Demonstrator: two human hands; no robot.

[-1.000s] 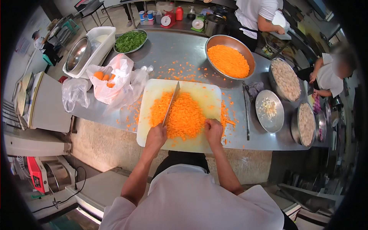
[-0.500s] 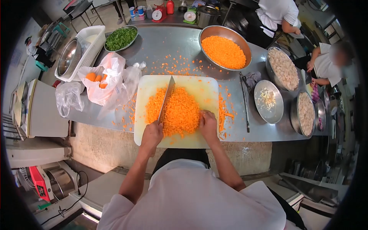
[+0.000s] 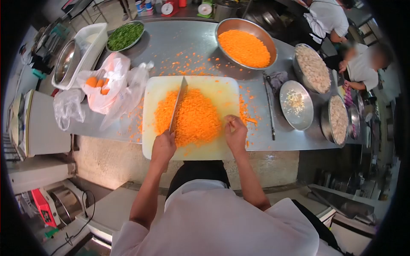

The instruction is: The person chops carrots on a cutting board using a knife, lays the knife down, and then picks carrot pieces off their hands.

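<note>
While the left hand point(image 3: 164, 146) grips a knife point(image 3: 177, 104) amid chopped carrot point(image 3: 197, 116), center, the right hand point(image 3: 236, 133) curls narrow. Greens point(image 3: 124, 36) sit upper left.

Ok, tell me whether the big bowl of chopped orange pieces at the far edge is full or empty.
Partly full: orange pieces cover its bottom, with bare inner wall showing above them.

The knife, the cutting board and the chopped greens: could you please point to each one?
Knife point(image 3: 178, 103), head view, middle of the blade.
Cutting board point(image 3: 226, 90), head view, bare surface near its upper right corner.
Chopped greens point(image 3: 125, 36), head view, middle of the heap.
</note>
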